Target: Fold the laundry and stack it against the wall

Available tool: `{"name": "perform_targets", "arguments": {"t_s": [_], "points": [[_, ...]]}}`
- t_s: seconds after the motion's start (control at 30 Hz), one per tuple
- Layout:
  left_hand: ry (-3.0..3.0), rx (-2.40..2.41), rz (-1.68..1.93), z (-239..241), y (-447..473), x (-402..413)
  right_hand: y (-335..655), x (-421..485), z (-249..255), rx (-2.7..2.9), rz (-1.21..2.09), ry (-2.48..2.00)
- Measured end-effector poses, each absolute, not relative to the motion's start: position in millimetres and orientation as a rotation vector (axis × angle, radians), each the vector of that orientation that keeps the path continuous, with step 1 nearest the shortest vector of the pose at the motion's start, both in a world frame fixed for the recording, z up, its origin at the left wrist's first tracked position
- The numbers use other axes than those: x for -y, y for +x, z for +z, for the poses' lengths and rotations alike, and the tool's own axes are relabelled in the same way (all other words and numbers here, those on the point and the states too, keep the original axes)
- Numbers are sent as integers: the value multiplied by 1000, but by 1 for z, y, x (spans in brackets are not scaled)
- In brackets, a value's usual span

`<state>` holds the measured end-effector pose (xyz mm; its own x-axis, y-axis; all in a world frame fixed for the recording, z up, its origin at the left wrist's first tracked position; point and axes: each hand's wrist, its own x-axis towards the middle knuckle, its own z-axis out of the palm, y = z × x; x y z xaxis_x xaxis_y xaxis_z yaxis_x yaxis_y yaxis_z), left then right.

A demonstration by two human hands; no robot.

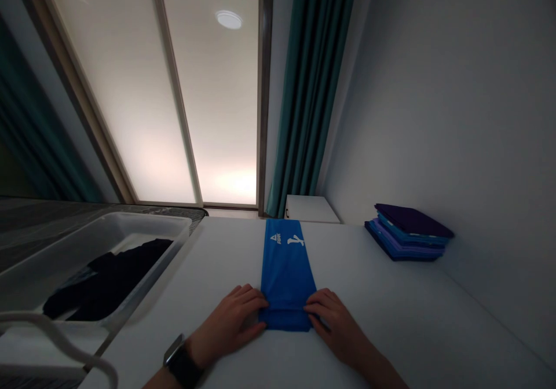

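A bright blue garment [286,273] with small white logos near its far end lies on the white table, folded into a long narrow strip. Across its near end runs a crease, where a short section is turned over. My left hand [237,316], with a dark watch on its wrist, grips the left edge at this fold, thumb low and fingers above. On the opposite edge my right hand [334,322] pinches the fabric in the same way. The exact kind of garment cannot be made out.
To the right, by the wall, sits a stack of folded cloths [408,232] in purple and blue. A translucent plastic bin [152,221] holding dark clothes [117,279] stands left of the white table [204,261]. A pale curved tube [65,342] crosses the lower left.
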<state>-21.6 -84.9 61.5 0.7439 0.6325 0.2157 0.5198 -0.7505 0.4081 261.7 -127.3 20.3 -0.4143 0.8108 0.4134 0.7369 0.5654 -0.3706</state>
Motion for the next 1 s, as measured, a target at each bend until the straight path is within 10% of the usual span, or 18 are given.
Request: {"name": "perform_targets", "arguments": {"t_s": [1.0], "points": [[2891, -979, 289, 54, 9, 71, 226, 109, 34, 2377, -43, -1448]]}}
